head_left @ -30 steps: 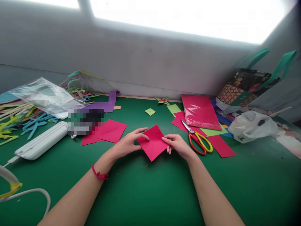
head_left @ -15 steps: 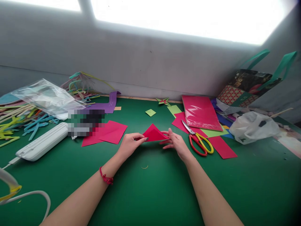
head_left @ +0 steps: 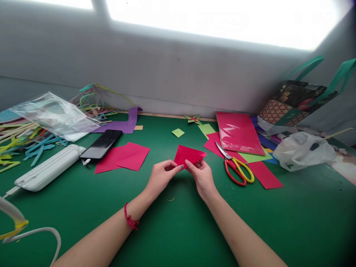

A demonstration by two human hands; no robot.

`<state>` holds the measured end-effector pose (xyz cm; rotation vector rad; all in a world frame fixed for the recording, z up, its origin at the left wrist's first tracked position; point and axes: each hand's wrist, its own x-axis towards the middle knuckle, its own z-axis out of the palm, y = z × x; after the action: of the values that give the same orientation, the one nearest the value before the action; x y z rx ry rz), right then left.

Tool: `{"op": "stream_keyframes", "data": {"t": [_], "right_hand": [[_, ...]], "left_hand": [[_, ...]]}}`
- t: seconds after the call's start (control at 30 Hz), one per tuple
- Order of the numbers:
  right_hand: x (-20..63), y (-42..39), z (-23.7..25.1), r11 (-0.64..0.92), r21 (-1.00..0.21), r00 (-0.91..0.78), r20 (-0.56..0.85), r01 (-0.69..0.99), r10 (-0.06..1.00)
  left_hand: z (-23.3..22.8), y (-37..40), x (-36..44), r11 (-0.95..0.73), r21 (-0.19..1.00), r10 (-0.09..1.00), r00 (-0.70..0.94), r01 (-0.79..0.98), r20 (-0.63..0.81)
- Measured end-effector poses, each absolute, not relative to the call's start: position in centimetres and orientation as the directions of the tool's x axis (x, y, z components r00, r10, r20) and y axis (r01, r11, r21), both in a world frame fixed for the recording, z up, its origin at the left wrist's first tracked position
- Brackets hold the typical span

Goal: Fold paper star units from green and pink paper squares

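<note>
Between my two hands is a folded red paper (head_left: 187,155), roughly a triangle, held above the green table (head_left: 167,237). My left hand (head_left: 164,174) pinches its lower left corner between thumb and fingers. My right hand (head_left: 202,178) grips the right side, thumb on the front face and fingers behind. The fingers behind the paper are partly hidden. A small folded green paper square (head_left: 178,132) lies beyond it, with a green and red folded star (head_left: 193,119) farther back. Red paper sheets (head_left: 132,156) lie left of my left hand.
Scissors (head_left: 236,166) with red and yellow handles lie to the right on paper pieces. Behind them rests a wrapped red paper pack (head_left: 240,132). A phone (head_left: 102,144), a white power strip (head_left: 48,167) and colourful strips (head_left: 41,146) occupy the left. A white plastic bag (head_left: 302,150) sits at right.
My right hand has closed on the paper, its thumb now over the front. The paper has turned, its peak shifting left and its right corner rising. My left hand has moved slightly right.
</note>
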<state>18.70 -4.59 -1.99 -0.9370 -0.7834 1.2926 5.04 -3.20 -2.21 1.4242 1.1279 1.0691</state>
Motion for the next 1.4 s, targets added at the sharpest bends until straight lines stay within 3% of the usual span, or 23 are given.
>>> {"op": "stream_keyframes", "data": {"t": [0.1, 0.27, 0.57, 0.8, 0.97, 1.4], "right_hand": [[19.0, -4.5, -2.0, 0.023, -0.916, 0.149, -0.040, -0.400, 0.988], [19.2, -4.6, -1.7, 0.006, -0.947, 0.118, -0.033, -0.322, 0.992], [18.5, -5.0, -1.8, -0.035, -0.965, 0.081, -0.057, -0.259, 0.995], [20.0, -4.9, -0.5, -0.124, -0.959, 0.032, -0.136, -0.254, 0.990], [19.8, -5.0, -0.6, -0.092, -0.966, 0.057, -0.109, -0.243, 0.992], [19.5, -5.0, -0.8, -0.097, -0.967, 0.099, -0.123, -0.237, 0.988]], "left_hand": [[-2.1, -3.1, 4.9, -0.072, 0.992, 0.985, 0.164, 0.106, 0.054], [-1.7, -2.4, 4.5, -0.013, 0.997, 0.996, 0.082, -0.074, 0.019], [-1.7, -2.8, 4.3, -0.024, 0.999, 0.995, 0.094, -0.030, 0.027], [-1.2, -2.8, 4.1, 0.106, 0.986, 0.984, 0.153, -0.127, -0.086], [-1.0, -2.8, 4.1, 0.173, 0.972, 0.978, 0.146, -0.160, -0.150], [-0.6, -2.9, 4.1, 0.188, 0.969, 0.971, 0.181, -0.159, -0.158]]}}
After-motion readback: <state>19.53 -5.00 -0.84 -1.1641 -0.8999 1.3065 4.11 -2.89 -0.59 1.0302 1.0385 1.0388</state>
